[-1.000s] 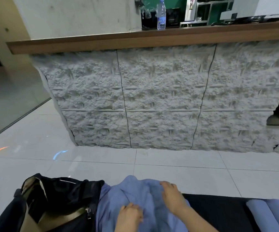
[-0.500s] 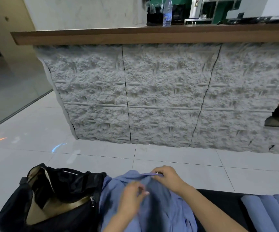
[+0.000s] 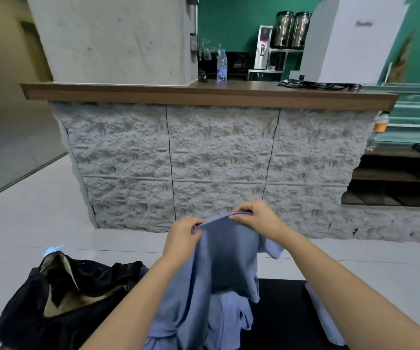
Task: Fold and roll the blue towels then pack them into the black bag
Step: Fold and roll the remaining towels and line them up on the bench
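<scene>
A blue towel [image 3: 225, 258] hangs in the air in front of me, held up by its top edge. My left hand [image 3: 182, 234] pinches that edge on the left and my right hand [image 3: 257, 215] pinches it on the right. The cloth's lower part drapes in folds onto a black surface [image 3: 279, 314]. The black bag [image 3: 60, 299] sits open at the lower left, its tan lining showing. A rolled blue towel [image 3: 322, 317] lies at the lower right, partly hidden behind my right forearm.
A rough stone-faced counter [image 3: 216, 160] with a wooden top stands straight ahead. On it are a water bottle [image 3: 221, 64] and a white appliance. Pale tiled floor [image 3: 27, 228] stretches to the left. Dark shelves [image 3: 395, 183] sit at the right.
Both hands have risen from the black surface, lifting the blue towel by its top edge until it hangs. The camera has tilted upward, so more of the counter shows.
</scene>
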### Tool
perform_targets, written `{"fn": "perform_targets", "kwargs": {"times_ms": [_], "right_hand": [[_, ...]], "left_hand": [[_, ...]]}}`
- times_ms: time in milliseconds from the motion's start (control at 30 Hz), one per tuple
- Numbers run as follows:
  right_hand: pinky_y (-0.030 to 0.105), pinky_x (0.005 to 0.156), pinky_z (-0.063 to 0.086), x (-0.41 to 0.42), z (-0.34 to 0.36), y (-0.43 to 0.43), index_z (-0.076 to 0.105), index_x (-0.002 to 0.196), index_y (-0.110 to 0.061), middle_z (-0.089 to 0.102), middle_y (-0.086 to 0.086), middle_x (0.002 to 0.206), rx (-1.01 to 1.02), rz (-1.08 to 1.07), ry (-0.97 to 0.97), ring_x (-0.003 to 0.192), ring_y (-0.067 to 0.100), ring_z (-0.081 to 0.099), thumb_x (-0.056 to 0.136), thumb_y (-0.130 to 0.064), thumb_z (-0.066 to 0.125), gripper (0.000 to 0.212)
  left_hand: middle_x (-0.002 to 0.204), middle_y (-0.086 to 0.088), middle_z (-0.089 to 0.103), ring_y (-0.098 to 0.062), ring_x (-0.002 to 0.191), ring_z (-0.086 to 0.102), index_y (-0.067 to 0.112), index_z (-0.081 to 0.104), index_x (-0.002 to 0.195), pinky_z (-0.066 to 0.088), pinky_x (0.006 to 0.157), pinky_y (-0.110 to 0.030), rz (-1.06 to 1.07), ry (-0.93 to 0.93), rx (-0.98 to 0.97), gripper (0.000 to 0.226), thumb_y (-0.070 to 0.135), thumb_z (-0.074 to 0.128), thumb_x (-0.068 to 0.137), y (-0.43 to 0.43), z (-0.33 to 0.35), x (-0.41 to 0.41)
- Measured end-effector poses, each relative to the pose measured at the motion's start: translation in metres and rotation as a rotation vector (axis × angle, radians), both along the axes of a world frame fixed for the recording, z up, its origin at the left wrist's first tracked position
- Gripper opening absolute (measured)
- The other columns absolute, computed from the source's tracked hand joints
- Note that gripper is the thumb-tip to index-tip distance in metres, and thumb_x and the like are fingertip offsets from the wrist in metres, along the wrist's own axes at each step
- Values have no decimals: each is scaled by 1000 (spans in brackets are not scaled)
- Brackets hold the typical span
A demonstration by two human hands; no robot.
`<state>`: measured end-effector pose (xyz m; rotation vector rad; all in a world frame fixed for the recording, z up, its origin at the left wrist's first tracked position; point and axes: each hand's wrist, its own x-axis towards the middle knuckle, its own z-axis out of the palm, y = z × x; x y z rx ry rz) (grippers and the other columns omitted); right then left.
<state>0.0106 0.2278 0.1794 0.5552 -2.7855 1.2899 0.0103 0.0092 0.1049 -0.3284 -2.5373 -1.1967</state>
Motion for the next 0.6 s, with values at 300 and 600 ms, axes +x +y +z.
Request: {"fn": "perform_targets", "kwargs": {"times_ms": [300, 600], "right_hand": [[18, 51, 27, 40, 37, 86, 45, 58, -18, 38, -1, 59, 480, 32, -51, 53, 9, 32, 88, -15, 66, 36], [29, 59, 39, 62, 42, 101, 61, 66, -15, 54, 1, 70, 327, -363, 189, 74, 22, 53, 82, -14, 70, 18]], "left_hand": [[86, -3, 65, -16, 82, 58, -1, 72, 90, 45, 76, -28, 190, 3, 225, 29, -17, 51, 79, -19, 64, 12], [45, 6, 58, -15, 61, 54, 17, 65, 52, 40, 55, -24, 235, -303, 532, 26, 6, 73, 74, -2, 86, 18]]}}
